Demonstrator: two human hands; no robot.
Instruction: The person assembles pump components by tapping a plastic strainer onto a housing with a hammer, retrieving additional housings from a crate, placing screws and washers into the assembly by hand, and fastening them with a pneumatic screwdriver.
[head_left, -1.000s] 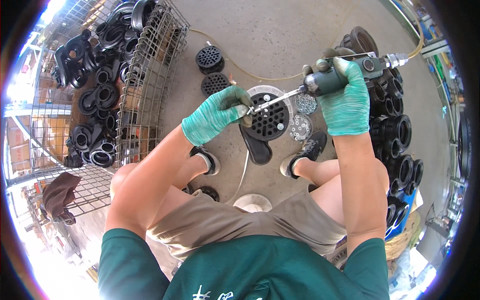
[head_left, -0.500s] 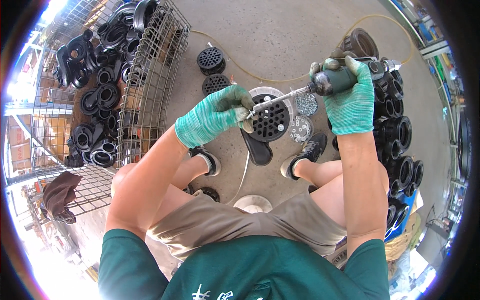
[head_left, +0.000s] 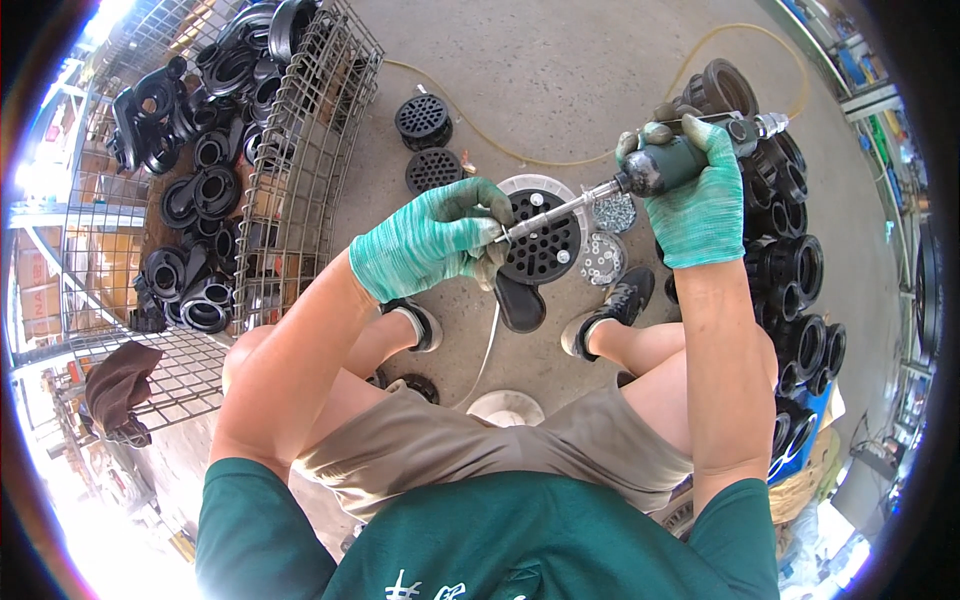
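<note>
My right hand, in a green knit glove, grips the body of a dark green power driver with a long silver socket bit. The bit slants down to the left, over a round black perforated cover with a black teardrop-shaped end. My left hand, gloved alike, pinches a small metal screw at the bit's tip; the fingers partly hide it. Screw heads show on the cover below. Beside the cover stand a container of small metal screws and another of nuts or washers.
A wire cage at the left holds many black ring-shaped parts. More black rings are stacked at the right. Two perforated covers lie beyond my left hand. A yellowish hose loops over the floor. My shoes flank the cover.
My right hand and the driver have shifted slightly left and down. My left fingers have closed in further around the bit's tip.
</note>
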